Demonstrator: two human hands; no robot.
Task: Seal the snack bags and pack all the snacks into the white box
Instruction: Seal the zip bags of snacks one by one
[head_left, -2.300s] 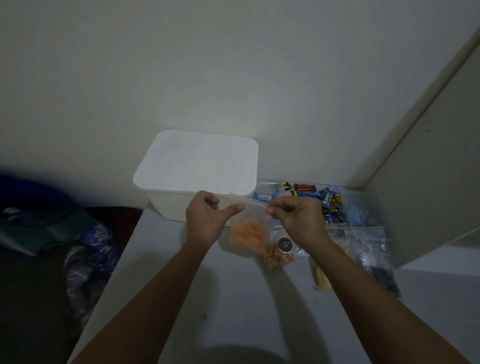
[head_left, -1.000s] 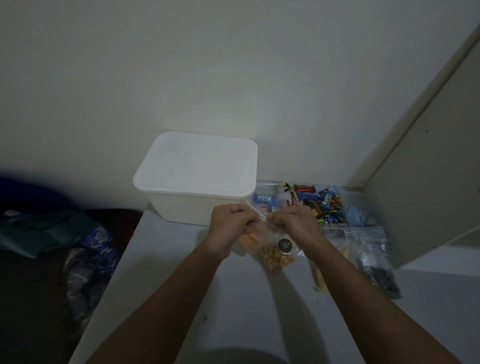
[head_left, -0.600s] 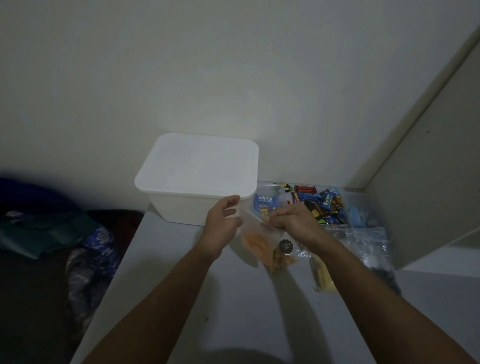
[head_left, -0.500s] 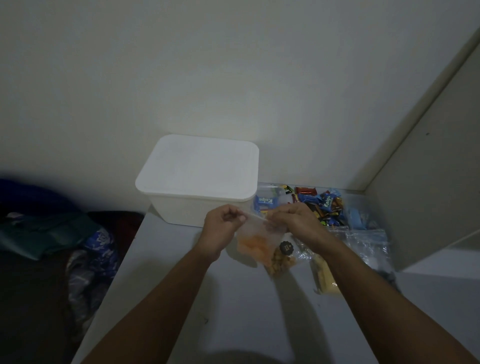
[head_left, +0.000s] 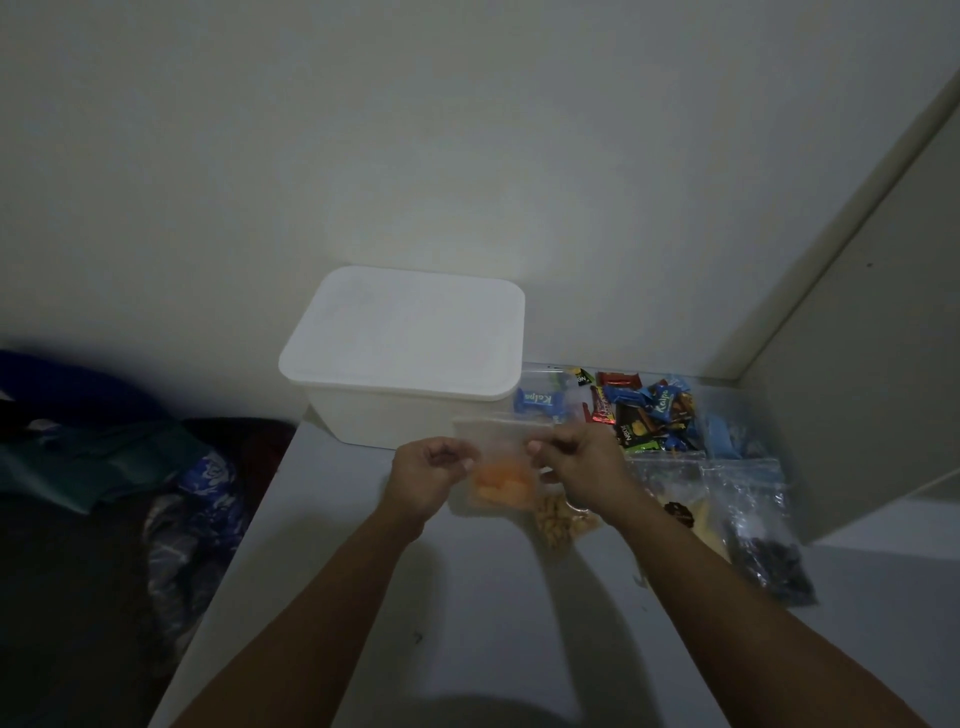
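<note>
— Hands first: how are they sitting on the bag?

— Two hands are working one clear plastic zip bag of orange snack pieces (head_left: 501, 480). The left hand (head_left: 426, 475) is curling its fingers round the bag's left edge, and the right hand (head_left: 582, 467) is pinching the right edge just under the zip strip. Between them the bag is hanging upright above the grey table (head_left: 467, 623), its top edge lying level. Whether the strip is pressed closed I cannot tell; the bag is blurred.

— And around it?

— One white rectangular plastic box (head_left: 405, 358) is standing right behind the bag with its lid on, against the wall. Just below the right hand one clear bag of tan nuts (head_left: 558, 517) is lying on the table. To the right, two more clear bags are resting side by side: one with pale yellow pieces and a dark round sticker (head_left: 683, 512), one holding dark dried fruit (head_left: 769, 551). Behind them a heap of wrapped candies in blue, red and black foil (head_left: 639, 410) is filling the corner; they are too jumbled to count.

— Off the table?

— Crumpled blue and green cloth (head_left: 130, 467) is lying to the left, below the table edge.
</note>
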